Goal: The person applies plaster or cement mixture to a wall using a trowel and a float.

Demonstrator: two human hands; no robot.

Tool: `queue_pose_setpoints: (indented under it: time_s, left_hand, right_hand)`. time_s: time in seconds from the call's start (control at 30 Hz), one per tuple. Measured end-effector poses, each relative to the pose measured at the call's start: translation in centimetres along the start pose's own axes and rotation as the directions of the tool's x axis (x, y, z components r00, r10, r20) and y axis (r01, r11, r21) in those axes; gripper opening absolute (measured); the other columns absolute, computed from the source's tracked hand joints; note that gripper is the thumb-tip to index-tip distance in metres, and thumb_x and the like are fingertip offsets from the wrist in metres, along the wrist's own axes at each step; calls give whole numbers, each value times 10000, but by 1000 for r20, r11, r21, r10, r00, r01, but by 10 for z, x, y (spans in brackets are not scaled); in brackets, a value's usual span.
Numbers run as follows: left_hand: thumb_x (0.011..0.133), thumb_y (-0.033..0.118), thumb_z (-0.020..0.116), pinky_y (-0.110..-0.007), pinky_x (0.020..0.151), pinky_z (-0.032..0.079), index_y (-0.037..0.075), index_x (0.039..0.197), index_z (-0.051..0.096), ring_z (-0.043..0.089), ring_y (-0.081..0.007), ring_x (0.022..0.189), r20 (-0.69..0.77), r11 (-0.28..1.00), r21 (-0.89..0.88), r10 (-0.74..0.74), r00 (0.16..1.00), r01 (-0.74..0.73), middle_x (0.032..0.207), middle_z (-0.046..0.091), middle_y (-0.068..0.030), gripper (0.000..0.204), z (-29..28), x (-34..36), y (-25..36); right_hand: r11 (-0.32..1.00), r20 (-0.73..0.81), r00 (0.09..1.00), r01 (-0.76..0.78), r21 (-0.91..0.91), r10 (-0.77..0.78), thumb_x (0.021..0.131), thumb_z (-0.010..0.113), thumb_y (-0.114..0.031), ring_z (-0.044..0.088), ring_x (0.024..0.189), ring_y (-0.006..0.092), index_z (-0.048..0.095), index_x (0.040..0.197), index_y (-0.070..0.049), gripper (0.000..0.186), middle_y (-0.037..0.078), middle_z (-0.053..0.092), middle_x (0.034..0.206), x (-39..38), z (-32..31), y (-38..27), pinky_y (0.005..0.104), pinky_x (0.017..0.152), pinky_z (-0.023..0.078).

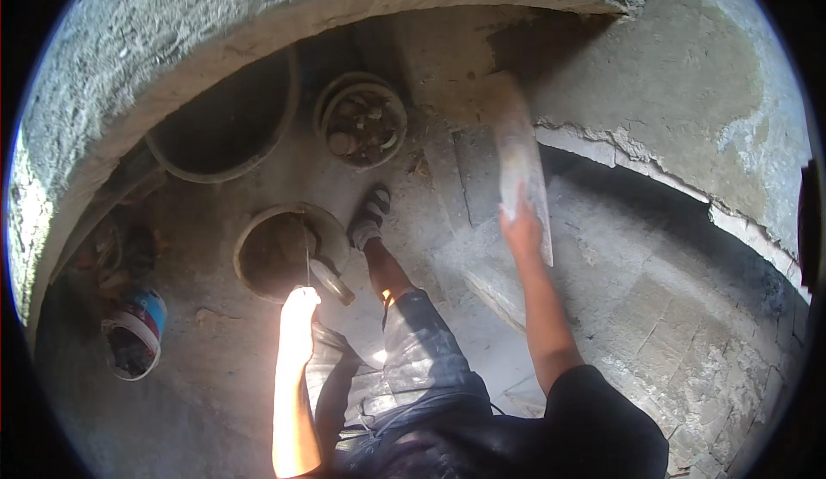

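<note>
My right hand is stretched forward, its fingers wrapped round a long, pale plastering float. The float's far end is smeared by motion and lies close to the wall by a dark, damp-looking patch. Brightly sunlit, my left hand is closed on a thin tool, which appears edge-on as a narrow line; its kind cannot be made out. Behind that hand stands a round bucket with greyish stuff inside. A tool with a pale handle leans over its near rim.
A bucket of rubble stands farther off, beside a large dark tub. At left lies a blue and white pail. A rough curved concrete edge arches overhead, and the wall at right has a broken plaster edge.
</note>
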State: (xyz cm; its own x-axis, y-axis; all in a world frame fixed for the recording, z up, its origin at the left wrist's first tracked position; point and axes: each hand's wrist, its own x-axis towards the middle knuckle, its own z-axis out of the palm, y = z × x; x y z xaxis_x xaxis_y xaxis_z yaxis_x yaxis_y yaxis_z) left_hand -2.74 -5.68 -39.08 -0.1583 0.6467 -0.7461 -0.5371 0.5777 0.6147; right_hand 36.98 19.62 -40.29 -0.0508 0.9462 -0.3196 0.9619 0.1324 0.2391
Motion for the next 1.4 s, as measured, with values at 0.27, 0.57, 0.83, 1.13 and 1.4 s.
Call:
queue_pose_setpoints:
  time_s: [0.27,0.57,0.83,1.13,1.4]
  left_hand:
    - [938,200,539,-243,649,363,46,804,513,422,-95,705,-55,995,-100,-28,998,23,758,450,5,206,3,7,-2]
    - [952,232,533,-246,600,315,54,768,490,354,-85,663,-57,996,30,-87,995,88,705,382,17,260,11,10,5]
    - [951,214,537,-245,625,324,84,753,463,355,-81,683,-123,998,-31,-66,990,62,716,373,34,248,13,4,10]
    - [950,240,538,-251,612,309,66,758,468,333,-81,678,-64,999,-24,-36,997,35,718,365,32,268,14,13,-12]
    - [932,326,580,-266,625,348,57,781,457,352,-81,672,-101,966,141,-205,973,218,693,363,19,332,9,11,2]
  right_hand:
    - [999,273,962,-1,46,-11,862,612,-396,628,877,428,117,1525,-244,841,274,633,1025,-18,10,-31,479,771,507]
    - [998,-255,967,32,51,-18,861,620,-382,624,902,449,182,1519,-185,815,297,600,1110,-5,-17,-3,495,768,508]
    - [975,65,995,66,214,-81,866,621,-381,623,919,455,187,1516,-178,808,298,617,1100,-31,-17,-28,483,803,496]
    - [995,-64,997,49,92,-43,855,639,-372,624,934,440,215,1505,-137,811,274,625,1076,-15,-33,-10,467,794,501]
    - [825,175,966,61,562,-191,854,668,-245,581,1115,393,215,1492,-80,800,305,519,1270,-75,-11,-87,410,944,470]
